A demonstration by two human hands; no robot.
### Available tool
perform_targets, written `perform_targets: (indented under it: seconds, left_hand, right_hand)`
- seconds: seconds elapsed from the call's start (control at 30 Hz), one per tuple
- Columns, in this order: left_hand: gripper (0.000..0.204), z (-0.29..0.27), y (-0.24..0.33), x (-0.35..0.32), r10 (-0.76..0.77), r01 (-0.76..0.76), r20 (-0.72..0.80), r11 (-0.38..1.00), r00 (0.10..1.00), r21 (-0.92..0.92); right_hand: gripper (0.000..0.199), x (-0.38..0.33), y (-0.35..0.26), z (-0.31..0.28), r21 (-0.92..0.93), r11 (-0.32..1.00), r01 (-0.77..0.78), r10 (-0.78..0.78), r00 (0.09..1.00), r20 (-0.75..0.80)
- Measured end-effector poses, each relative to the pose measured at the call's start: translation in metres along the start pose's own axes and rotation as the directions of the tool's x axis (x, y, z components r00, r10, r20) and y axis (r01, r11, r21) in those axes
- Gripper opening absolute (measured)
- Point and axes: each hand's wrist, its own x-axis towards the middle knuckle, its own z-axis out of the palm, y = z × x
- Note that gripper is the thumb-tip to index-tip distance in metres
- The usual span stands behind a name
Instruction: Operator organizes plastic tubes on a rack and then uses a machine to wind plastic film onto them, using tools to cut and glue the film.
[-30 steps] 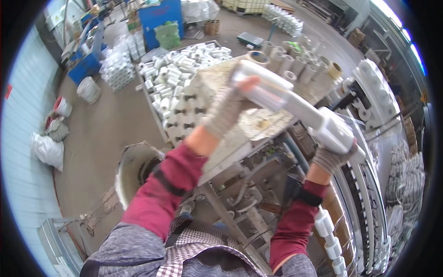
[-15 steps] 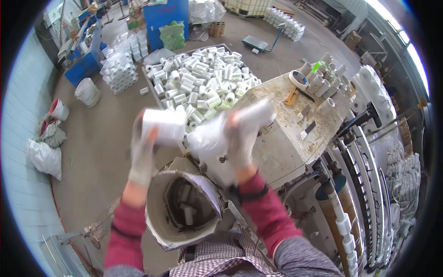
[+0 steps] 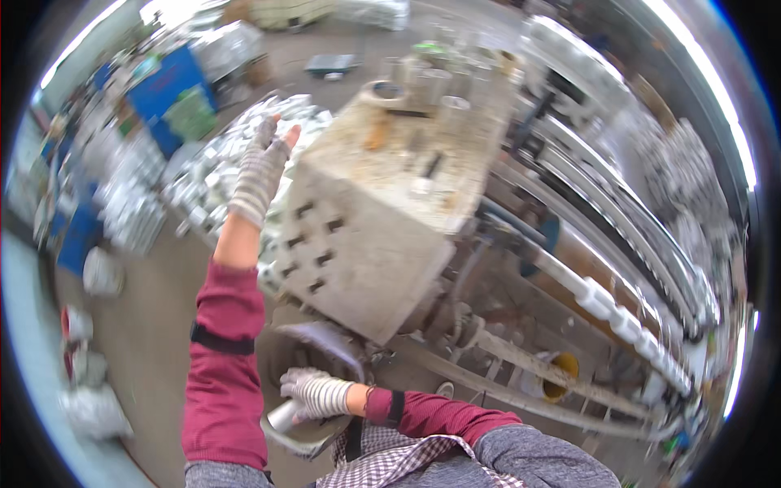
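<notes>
White tube [image 3: 281, 416] is gripped by right hand [image 3: 319, 394], fingers curled, at bin's [image 3: 327, 335] near-left rim; bin contents blurred. Left hand [image 3: 264, 167] is extended empty, fingers open, over rolls [image 3: 213, 180] heaped past bench's [image 3: 370, 248] left edge.

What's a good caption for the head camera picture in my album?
Left hand outstretched toward white rolls; right hand over a bucket, by a white tube.

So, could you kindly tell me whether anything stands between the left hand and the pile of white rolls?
Nothing visible stands between the left hand and the pile of white rolls: the hand appears over the pile, with the worktable to its right. Whether they touch is unclear.
</notes>
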Motion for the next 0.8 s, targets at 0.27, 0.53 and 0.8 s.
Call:
perform_targets:
  seconds: [0.27,0.53,0.8]
  left_hand:
    - [0.081,0.264,0.034,-0.053,0.338,-0.059,0.552,0.886,0.763,-0.461]
    - [0.052,0.487,0.09,-0.092,-0.071,0.319,0.472,0.823,0.879,-0.47]
    - [0.028,0.505,0.086,-0.068,-0.223,0.241,0.091,0.895,0.97,-0.376]
  right_hand:
    - [0.039,-0.367,0.031,-0.13,0.638,0.764,0.093,0.524,0.488,-0.698]
    - [0.057,-1.003,0.035,-0.141,0.027,0.902,0.431,0.405,-0.823,-0.399]
    - [0.077,-1.3,0.192,-0.294,0.258,0.891,0.374,0.435,-0.865,-0.248]
